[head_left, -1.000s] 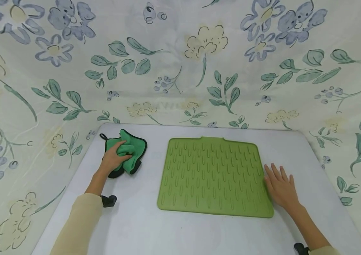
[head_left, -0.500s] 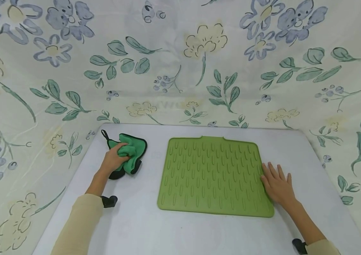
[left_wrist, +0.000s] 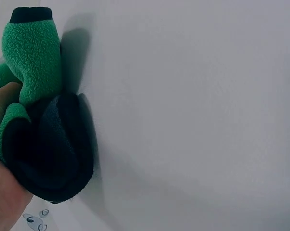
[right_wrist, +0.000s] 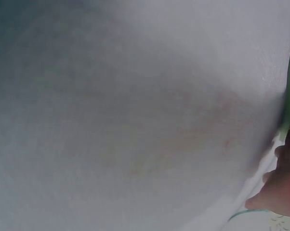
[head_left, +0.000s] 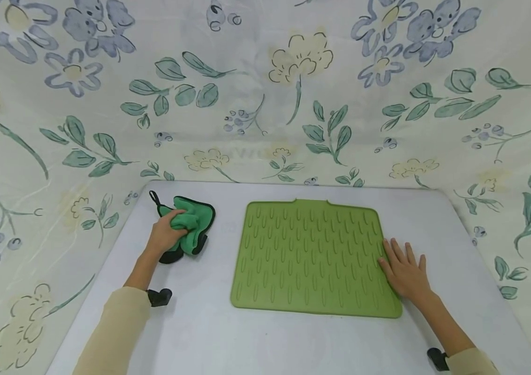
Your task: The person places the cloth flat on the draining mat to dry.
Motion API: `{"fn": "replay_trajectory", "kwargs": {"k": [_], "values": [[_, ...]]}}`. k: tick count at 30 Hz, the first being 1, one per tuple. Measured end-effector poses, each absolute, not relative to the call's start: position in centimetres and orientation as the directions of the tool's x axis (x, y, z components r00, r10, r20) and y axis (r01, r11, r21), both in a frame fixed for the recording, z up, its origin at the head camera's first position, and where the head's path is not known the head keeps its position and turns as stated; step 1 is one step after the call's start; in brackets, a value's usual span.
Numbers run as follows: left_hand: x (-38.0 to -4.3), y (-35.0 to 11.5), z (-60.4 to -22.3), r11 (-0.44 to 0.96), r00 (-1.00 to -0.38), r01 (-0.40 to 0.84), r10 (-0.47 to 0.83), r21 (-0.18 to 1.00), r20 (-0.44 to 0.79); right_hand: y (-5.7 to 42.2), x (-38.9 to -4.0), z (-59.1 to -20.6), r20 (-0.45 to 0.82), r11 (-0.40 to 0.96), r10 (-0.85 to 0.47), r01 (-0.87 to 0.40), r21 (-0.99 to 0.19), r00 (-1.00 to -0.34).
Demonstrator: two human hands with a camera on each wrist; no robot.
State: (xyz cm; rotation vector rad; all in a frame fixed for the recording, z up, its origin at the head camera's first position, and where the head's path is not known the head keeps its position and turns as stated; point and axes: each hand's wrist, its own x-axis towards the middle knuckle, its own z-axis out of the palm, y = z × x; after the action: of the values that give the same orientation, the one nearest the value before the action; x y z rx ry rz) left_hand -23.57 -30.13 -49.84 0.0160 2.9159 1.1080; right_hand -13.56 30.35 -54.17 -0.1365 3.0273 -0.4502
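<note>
At the table's far left, my left hand [head_left: 164,234] grips a bunched green cloth [head_left: 203,214] with black edging and a black hanging loop. In the left wrist view, the cloth [left_wrist: 35,57] looks fuzzy, and a dark fold of it curls over beside the hand [left_wrist: 5,192]. A green ridged mat [head_left: 312,255] with a small tab on its far edge lies flat in the middle. My right hand [head_left: 407,273] lies palm down with fingers spread at the mat's right edge, its thumb over the rim. Only part of that hand [right_wrist: 282,190] shows in the right wrist view.
A white table [head_left: 265,344] carries the cloth and mat. Behind it and at both sides hangs a floral sheet [head_left: 265,130]. Each wrist wears a black device, such as the left one [head_left: 159,297].
My right hand has slid slightly left, bringing its thumb over the mat's right rim. The cloth's far corners have shifted a little under my left hand's grip. The mat lies still.
</note>
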Motion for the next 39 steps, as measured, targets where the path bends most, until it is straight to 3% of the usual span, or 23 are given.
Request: {"fn": "replay_trajectory", "kwargs": {"k": [9, 23, 39], "values": [[-23.7, -28.6, -48.4, 0.708, -0.997, 0.075, 0.034, 0.702, 0.072, 30.4, -13.6, -54.3, -0.078, 0.952, -0.094, -0.067, -0.299, -0.992], [-23.6, -22.4, -45.1, 0.599, -0.964, 0.264, 0.132, 0.756, 0.231, 30.4, -13.7, -54.2, -0.07, 0.951, -0.098, -0.073, -0.299, -0.993], [-22.0, -13.5, -44.8, 0.448, -0.906, 0.405, 0.314, 0.797, 0.283, 30.5, -13.7, -54.3, -0.071, 0.954, -0.1, -0.075, -0.292, -0.993]]}}
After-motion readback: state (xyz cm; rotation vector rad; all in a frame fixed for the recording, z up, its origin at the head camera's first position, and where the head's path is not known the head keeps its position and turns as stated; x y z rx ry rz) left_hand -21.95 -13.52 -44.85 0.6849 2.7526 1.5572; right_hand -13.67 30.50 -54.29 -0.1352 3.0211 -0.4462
